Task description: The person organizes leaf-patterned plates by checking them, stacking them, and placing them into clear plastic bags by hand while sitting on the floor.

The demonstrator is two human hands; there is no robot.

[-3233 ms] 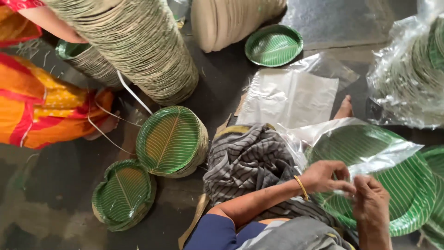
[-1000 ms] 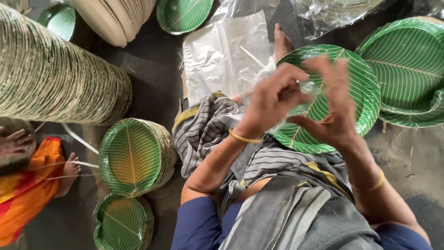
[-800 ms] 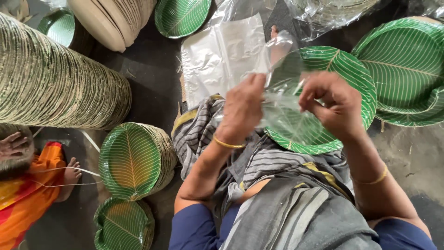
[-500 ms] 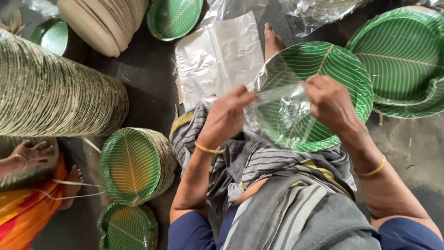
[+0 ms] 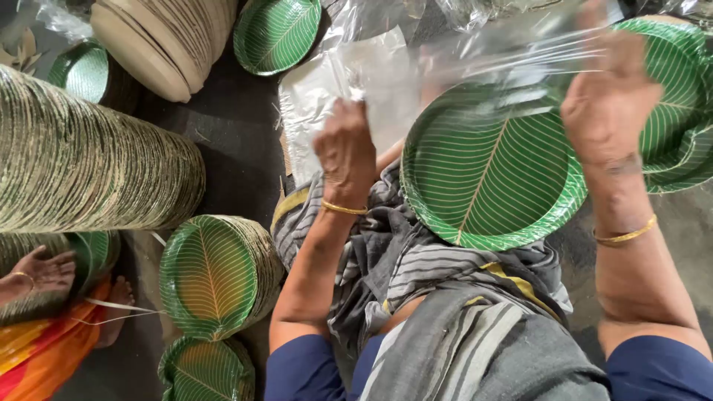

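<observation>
Bag: you hold a clear plastic bag (image 5: 483,63), thin and glossy, stretched wide between your two hands; it blurs where it is pulled taut.
Bag's place: it spans from your left hand to your right, above the green plate on your lap.
Plate: a round green plate (image 5: 486,167) printed like a leaf, pale veins off a central rib, lies below and between your hands, on the striped cloth (image 5: 416,260).
Count, plates: one on your lap; two overlapping just past your right hand (image 5: 683,111); one single plate (image 5: 276,31) beyond your left hand.
Count, stacks: two green-faced stacks (image 5: 215,275) to the left of your left arm; two long stacks lying on their sides (image 5: 89,171) farther left.
Left hand: your left hand (image 5: 345,148) is raised, back up, fingers closed on the bag's edge.
Right hand: your right hand (image 5: 609,96) is raised higher, wrist bent; it pinches the bag's other edge, fingers blurred.
Another person: an open hand (image 5: 44,271) rests at far left.
</observation>
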